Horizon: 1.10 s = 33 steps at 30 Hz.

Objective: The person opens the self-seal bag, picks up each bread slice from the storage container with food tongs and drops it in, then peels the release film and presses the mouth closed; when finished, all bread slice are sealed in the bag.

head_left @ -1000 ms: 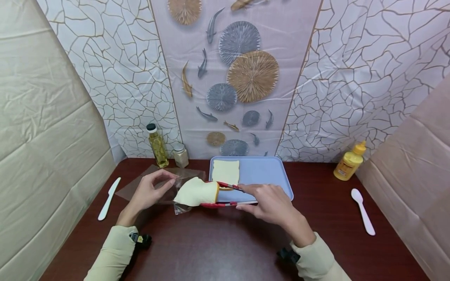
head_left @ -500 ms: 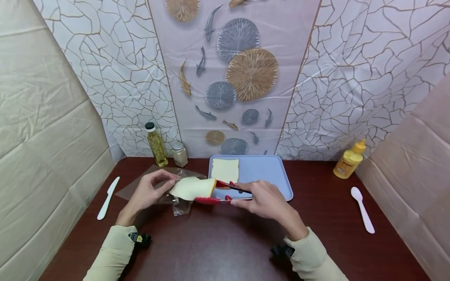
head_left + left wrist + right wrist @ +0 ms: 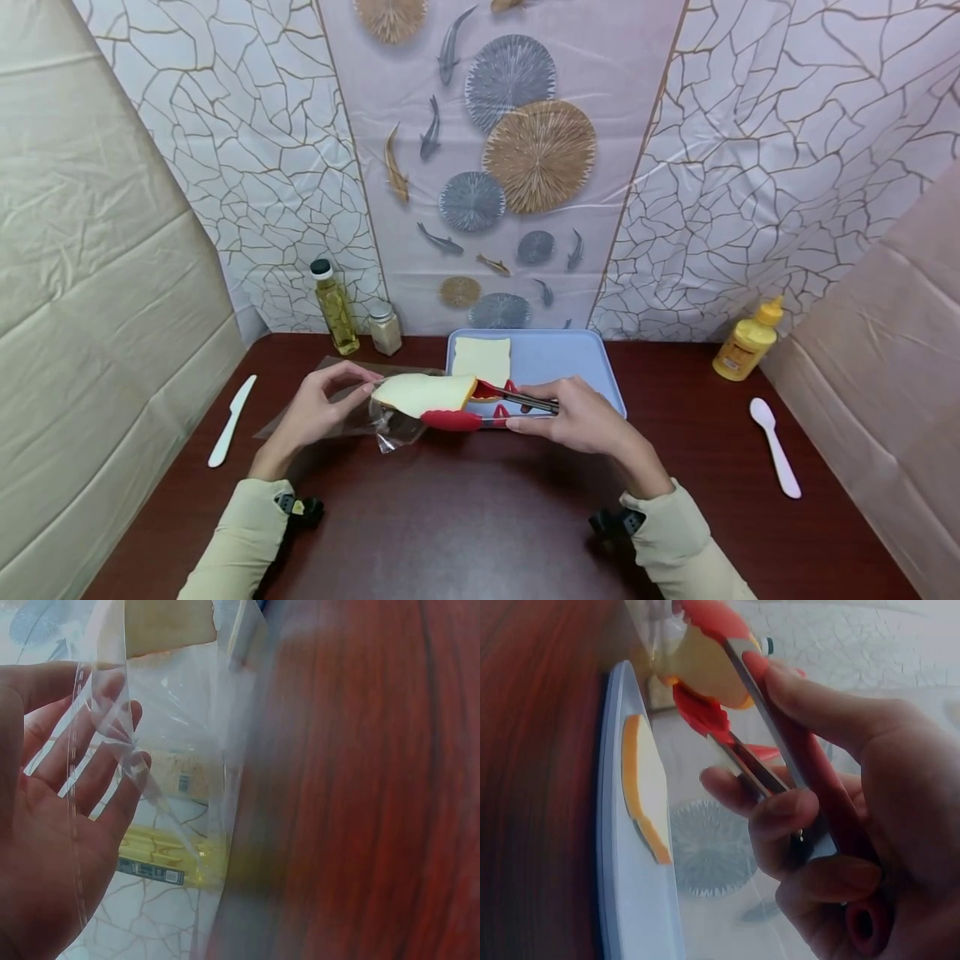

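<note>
My right hand (image 3: 577, 417) holds red-tipped tongs (image 3: 452, 421), fingers wrapped round the handles in the right wrist view. Between the tong heads is a slice of white bread (image 3: 420, 393) with an orange-brown crust, its left end at the mouth of a clear plastic bag (image 3: 396, 429). At the bag's edge, my left hand (image 3: 322, 406) pinches the film with thumb and forefinger. The left wrist view shows its other fingers spread behind the film (image 3: 176, 712). A second bread slice (image 3: 482, 357) lies on the blue tray (image 3: 566, 358), partly hidden by the tongs.
A bottle of yellow oil (image 3: 336, 308) and a small shaker jar (image 3: 385, 329) stand at the back left. The white knife (image 3: 232, 421) lies at the left. On the right are a yellow squeeze bottle (image 3: 747, 340) and a white spoon (image 3: 776, 450).
The bread in the tongs has shifted and lies straighter, its right end higher. My right hand went left, then back right. The left hand has stayed at the bag.
</note>
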{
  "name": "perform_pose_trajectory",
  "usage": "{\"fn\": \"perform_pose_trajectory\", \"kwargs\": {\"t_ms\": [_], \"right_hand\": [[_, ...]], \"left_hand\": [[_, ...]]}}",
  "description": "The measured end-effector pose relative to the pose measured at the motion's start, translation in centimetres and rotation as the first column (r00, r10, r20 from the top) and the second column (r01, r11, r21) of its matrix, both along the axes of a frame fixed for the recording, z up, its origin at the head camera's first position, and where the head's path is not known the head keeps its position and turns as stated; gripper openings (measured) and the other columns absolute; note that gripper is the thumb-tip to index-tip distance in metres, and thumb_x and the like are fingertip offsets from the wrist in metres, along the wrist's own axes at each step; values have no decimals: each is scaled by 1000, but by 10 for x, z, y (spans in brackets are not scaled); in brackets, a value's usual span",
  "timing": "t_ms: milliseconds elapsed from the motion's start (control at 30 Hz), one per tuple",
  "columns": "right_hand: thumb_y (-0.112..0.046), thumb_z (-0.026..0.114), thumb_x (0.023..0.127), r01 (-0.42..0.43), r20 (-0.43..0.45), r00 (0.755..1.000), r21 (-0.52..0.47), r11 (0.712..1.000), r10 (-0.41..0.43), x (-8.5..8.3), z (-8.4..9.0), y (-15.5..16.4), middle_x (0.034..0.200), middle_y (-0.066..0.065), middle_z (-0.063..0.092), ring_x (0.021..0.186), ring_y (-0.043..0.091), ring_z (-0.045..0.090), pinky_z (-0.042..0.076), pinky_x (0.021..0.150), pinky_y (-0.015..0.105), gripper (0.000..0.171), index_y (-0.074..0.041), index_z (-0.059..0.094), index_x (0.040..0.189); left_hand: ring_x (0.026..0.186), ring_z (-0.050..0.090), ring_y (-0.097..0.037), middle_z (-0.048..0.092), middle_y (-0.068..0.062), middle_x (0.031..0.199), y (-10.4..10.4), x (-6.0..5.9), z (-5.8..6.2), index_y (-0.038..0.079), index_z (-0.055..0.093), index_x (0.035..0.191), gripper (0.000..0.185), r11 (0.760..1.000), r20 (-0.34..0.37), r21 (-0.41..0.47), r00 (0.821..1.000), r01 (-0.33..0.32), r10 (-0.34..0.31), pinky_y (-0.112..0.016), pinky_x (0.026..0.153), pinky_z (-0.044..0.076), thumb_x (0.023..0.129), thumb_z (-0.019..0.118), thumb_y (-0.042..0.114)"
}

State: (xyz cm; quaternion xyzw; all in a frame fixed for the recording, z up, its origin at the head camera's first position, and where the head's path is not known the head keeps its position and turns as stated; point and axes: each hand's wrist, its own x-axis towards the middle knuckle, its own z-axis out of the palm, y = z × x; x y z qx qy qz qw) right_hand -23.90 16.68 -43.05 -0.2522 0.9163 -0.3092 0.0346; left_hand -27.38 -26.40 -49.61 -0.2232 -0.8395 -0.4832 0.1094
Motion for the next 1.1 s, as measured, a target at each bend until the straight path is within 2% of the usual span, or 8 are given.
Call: {"fn": "perform_pose_trajectory", "kwargs": {"t_ms": [67,233,300,400,500,633,800,1100], "right_hand": [[-59,82,92,11,-15,1000,32,999,-10,2,1,-2,105,4,82,76,10,61,50,66,28,66,-19,72,144],[-63,81,91,52,-165,986,143,988,-28,14,5,-15,91,1,79,63,10,50,43,57,30,65,-28,71,144],[-63,81,90,62,-233,972,156,986,-25,18,4,-21,107,0,83,72,11,61,48,60,33,63,-30,72,143],[-63,81,91,69,-278,960,160,985,-22,21,1,-26,118,1,83,89,17,74,56,66,40,62,-31,73,143],[-62,81,91,67,-290,957,164,984,-17,21,-5,-30,129,0,80,104,21,78,59,71,45,59,-29,74,141],[-61,81,92,54,-276,961,162,985,-7,19,-12,-34,130,0,80,103,21,78,57,67,42,59,-27,75,140],[-60,81,92,46,-291,957,128,991,-7,14,-24,-38,131,1,80,100,21,79,57,67,40,60,-28,74,142],[-60,80,93,35,-278,961,75,997,-13,6,-45,-48,134,1,78,109,22,78,63,81,47,61,-29,71,145]], "left_hand": [[116,75,-12,81,5,117,0,0,0,21,79,112,11,1000,1,1,1000,1,-1,-44,106,59,101,80,20],[116,75,-13,81,2,119,2,0,1,19,79,113,10,1000,-13,6,1000,22,-22,-29,103,59,103,78,20],[117,75,-13,81,1,120,3,0,2,20,78,113,10,999,-10,17,999,35,-35,-24,101,58,103,77,20],[118,75,-14,81,0,121,6,1,2,20,78,114,11,998,-7,30,998,56,-56,-25,100,58,103,77,19],[118,75,-14,81,-1,122,8,2,2,16,78,115,12,997,-10,30,997,75,-75,-27,101,59,103,76,18],[120,75,-14,80,-4,124,10,2,2,12,77,114,11,995,-17,51,996,89,-88,-26,104,57,103,76,14],[121,74,-13,80,-4,124,13,2,2,14,76,115,11,992,-24,67,994,105,-104,-25,104,56,104,74,13],[122,73,-12,80,-6,122,12,3,0,9,77,115,12,989,-33,92,993,115,-113,-22,109,54,103,75,9]]}}
